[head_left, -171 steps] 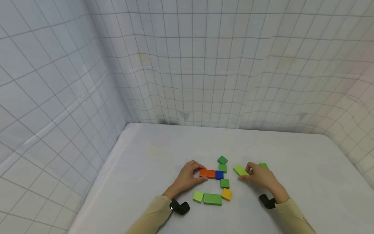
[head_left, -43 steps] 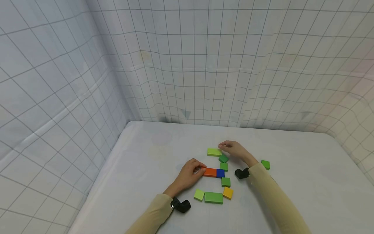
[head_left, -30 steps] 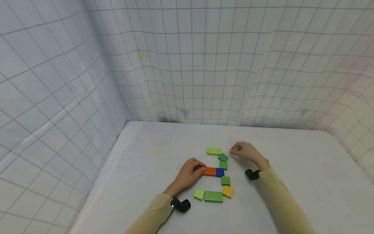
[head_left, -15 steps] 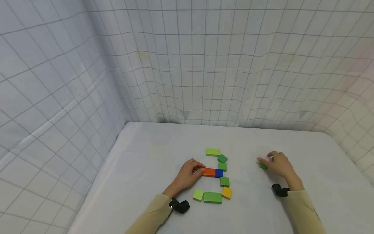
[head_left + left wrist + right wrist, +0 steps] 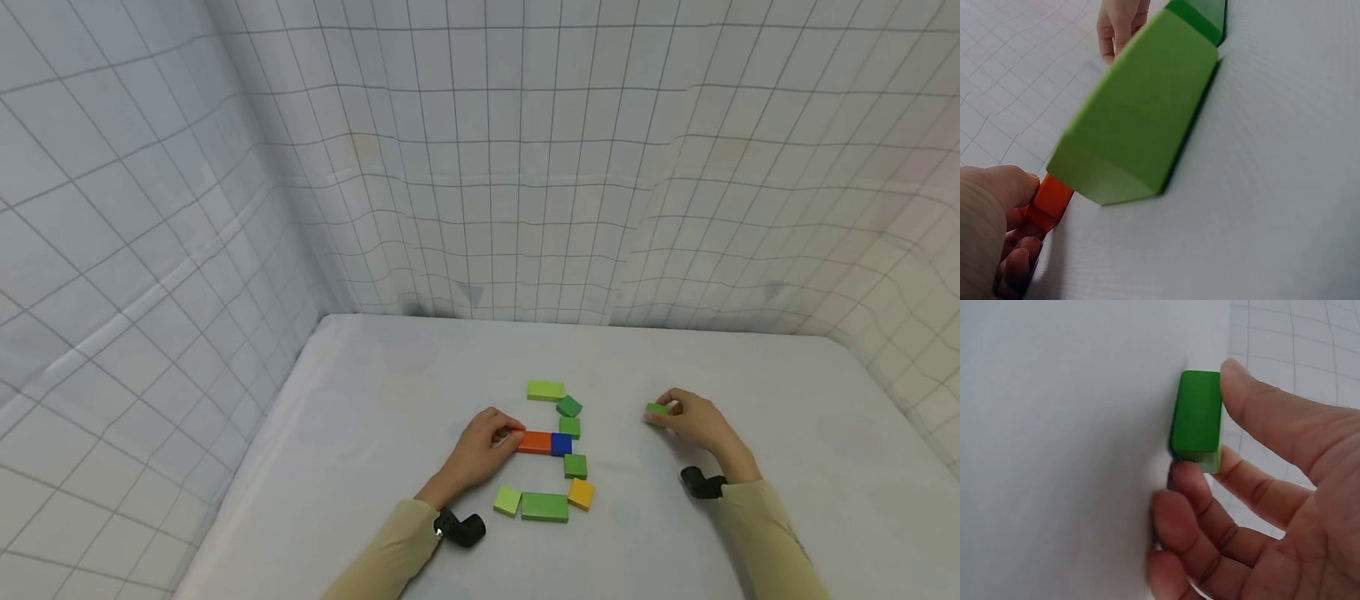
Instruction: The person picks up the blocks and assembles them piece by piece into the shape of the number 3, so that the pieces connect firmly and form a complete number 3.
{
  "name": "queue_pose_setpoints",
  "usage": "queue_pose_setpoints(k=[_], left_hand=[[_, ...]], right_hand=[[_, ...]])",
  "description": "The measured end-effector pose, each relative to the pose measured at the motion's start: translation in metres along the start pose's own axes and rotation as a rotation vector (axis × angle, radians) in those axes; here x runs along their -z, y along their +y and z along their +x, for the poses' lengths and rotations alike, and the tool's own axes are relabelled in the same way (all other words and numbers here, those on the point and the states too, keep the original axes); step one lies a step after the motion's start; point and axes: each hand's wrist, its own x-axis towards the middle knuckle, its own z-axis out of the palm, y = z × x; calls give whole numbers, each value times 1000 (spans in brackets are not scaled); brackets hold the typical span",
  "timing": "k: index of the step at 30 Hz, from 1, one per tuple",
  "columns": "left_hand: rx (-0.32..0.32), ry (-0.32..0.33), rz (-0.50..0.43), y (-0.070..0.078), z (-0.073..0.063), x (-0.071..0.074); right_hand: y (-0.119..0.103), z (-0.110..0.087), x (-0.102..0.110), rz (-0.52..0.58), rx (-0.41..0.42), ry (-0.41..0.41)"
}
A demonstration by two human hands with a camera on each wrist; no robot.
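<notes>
My left hand [image 5: 476,454] pinches the left end of an orange-red block [image 5: 536,442] lying flat, its thumb and fingers on either side in the left wrist view. A blue cube [image 5: 561,444] sits at that block's right end. Off to the right, my right hand [image 5: 697,421] pinches a small green block [image 5: 1200,412] between thumb and fingers, close over the white table. From the far end, a lime block [image 5: 545,390], a dark green piece [image 5: 569,406] and a green square block [image 5: 570,427] form a bent line toward the blue cube.
Nearer me, another green square block [image 5: 575,466], a yellow block [image 5: 581,494], a long green block [image 5: 545,507] and a light green block [image 5: 507,500] curve leftward. A gridded white curtain [image 5: 510,208] stands behind the white table [image 5: 390,400].
My right hand has laid the lime block at the far end, let it go, moved right and picked up the small green block, shifting it slightly left. My left hand stays at the orange-red block.
</notes>
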Motion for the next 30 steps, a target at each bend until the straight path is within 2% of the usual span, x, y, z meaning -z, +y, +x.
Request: queue_pose_setpoints(k=[7, 14, 23, 27, 30], left_hand=[[4, -1, 7, -2, 1, 2], [-4, -8, -6, 0, 0, 2], [-19, -1, -8, 1, -1, 2], [-20, -6, -6, 0, 0, 3], [-11, -14, -11, 0, 0, 3]], right_hand=[[-25, 50, -13, 48, -28, 12], [-54, 96, -19, 87, -38, -71], [-90, 123, -33, 132, 12, -181], [-94, 127, -37, 145, 36, -242], [-93, 128, -40, 152, 24, -249]])
